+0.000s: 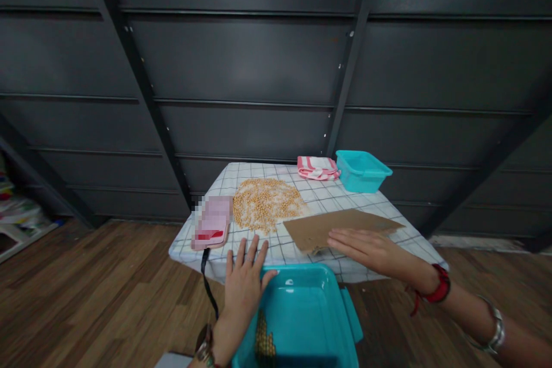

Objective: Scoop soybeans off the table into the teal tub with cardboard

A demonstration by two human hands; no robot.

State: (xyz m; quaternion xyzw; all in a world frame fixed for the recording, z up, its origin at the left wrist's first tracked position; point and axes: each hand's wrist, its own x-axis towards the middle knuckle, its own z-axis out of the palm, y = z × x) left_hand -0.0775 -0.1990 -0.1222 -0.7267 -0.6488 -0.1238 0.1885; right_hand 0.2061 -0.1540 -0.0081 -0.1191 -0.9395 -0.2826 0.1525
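My left hand has its fingers spread at the table's front edge, with the thumb over the rim of a turquoise plastic tub. Flat and stretched out, my right hand rests against a piece of brown cardboard on the table. Behind the hands, small yellow beans or kernels, mixed with something finer and white, are spread on the checked cloth. In the tub's lower left lies a patch of darker yellow kernels, partly hidden by my left arm.
A pink phone-like item, partly blurred out, lies at the table's left with a black strap. Toward the back right are a folded pink-and-white towel and a smaller turquoise container. A dark panelled wall stands behind.
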